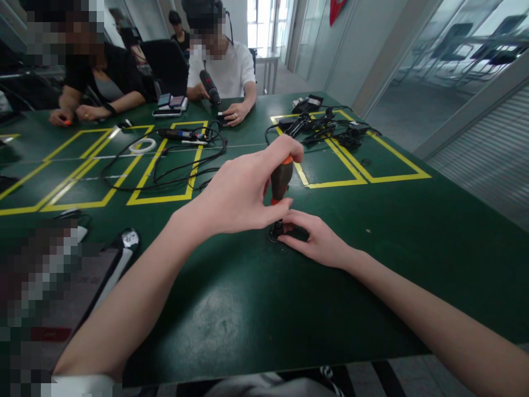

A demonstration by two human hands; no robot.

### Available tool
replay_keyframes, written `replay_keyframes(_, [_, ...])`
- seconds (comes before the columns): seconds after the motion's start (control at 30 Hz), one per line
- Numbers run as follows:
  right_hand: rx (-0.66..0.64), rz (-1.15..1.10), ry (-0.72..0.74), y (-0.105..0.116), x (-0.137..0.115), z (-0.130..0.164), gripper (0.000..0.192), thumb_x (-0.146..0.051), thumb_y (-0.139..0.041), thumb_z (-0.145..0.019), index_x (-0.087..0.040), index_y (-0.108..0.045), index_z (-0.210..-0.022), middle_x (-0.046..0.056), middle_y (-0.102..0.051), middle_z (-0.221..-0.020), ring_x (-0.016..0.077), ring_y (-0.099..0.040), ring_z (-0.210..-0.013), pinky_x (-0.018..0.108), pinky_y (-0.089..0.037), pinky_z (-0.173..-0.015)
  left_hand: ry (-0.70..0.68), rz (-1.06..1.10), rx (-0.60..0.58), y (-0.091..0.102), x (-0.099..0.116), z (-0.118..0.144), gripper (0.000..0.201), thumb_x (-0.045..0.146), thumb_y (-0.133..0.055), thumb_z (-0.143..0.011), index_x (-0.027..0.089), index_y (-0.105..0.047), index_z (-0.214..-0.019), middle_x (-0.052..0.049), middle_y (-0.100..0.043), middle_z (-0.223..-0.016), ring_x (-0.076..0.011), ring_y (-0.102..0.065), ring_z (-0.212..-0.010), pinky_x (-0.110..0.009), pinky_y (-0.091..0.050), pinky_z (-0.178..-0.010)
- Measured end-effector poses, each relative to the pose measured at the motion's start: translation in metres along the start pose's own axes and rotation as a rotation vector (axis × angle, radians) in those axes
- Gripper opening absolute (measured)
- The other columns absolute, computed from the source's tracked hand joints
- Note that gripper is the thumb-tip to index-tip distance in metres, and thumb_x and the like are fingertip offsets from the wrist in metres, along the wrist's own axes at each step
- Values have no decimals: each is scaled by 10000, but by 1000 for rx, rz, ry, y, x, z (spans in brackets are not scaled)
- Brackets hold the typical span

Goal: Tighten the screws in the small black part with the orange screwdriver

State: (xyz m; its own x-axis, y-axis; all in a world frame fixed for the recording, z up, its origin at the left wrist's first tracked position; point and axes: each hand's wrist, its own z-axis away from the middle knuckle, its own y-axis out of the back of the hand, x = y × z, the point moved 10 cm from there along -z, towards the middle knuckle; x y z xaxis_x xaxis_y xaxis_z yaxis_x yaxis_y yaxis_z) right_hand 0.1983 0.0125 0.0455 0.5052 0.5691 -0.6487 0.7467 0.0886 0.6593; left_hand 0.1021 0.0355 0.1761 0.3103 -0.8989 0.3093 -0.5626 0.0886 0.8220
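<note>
My left hand (248, 187) is closed round a screwdriver (281, 179) with a dark handle and orange bands. The index finger curls over the handle's top, and the thumb lies along its lower end. Upright, the screwdriver points down at a small dark round part (273, 234) on the green table (330, 309). Low beside it, my right hand (320, 240) pinches that part, thumb in front and fingers behind. The fingertips and the screwdriver's tip partly hide what lies between them, so its exact kind is unclear.
Tangled black cables (326, 127) lie at the back right within yellow tape. A dark pen-like tool (177, 134) and looped cord lie at the left. Across the table, a person (225, 69) holds a power screwdriver (210, 87); another person (103, 82) sits alongside.
</note>
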Motion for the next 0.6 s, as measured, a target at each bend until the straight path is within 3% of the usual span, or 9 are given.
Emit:
replay_keyframes(0.13, [-5,-11,4,0,-1,0,95,-228,-645,-969,-192,-661,-1055,77,-717,-996,193,-684,-833,338,-595,-754,-14,70,-69,-1,2,2,592,185,-617,-856,228,-443,-1420,15,-673,-889,-143,-659,-732,-257,-499,-654])
replay_keyframes(0.4, [24,-19,-6,0,3,2,118,-237,-660,-957,-195,-665,-1067,76,-726,-994,211,-700,-851,353,-596,-762,23,-86,-28,-3,-3,0,641,311,-651,-878,239,-427,-1473,-18,-688,-1023,-174,-685,-800,-271,-507,-694])
replay_keyframes(0.6, [3,-22,-2,-1,1,0,110,-231,-650,-963,-191,-667,-1064,81,-712,-1006,199,-680,-843,342,-587,-760,37,5,-119,-4,1,3,754,241,-640,-842,221,-369,-1545,-11,-679,-962,-172,-695,-812,-274,-530,-743])
